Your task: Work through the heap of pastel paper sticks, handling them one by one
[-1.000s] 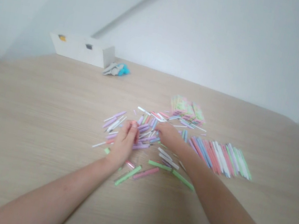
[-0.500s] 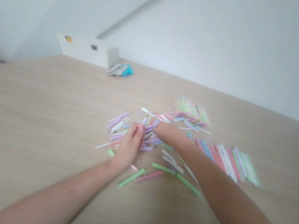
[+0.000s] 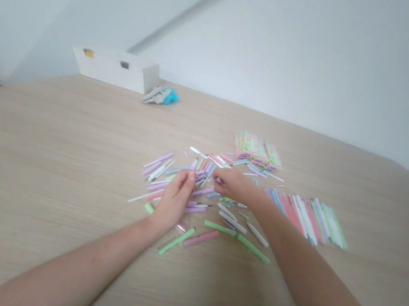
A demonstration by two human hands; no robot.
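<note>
My left hand [image 3: 177, 196] is closed, thumb against fingers, on a slim purple pen piece [image 3: 200, 174] whose end pokes out past the thumb. To its right, a small gap away, my right hand [image 3: 231, 183] is curled in a pinch; what lies between its fingertips is too blurred to make out. Both hands are over a loose spread of pastel pen parts. Among them are purple pieces [image 3: 164, 158], thin white sticks [image 3: 199, 152], a pink piece [image 3: 201, 238] and green pieces [image 3: 176, 241].
A row of pens [image 3: 307, 218] in pink, white, blue and green lies side by side at right. Behind the spread sit stacked printed packets [image 3: 257, 150]. A white box [image 3: 112, 68] and crumpled grey and blue gloves [image 3: 162, 96] rest at the table's back left, near the wall.
My right hand has drawn slightly away from the left one, to the right. The left hand keeps its grip on the purple piece. The whole view has shifted a little.
</note>
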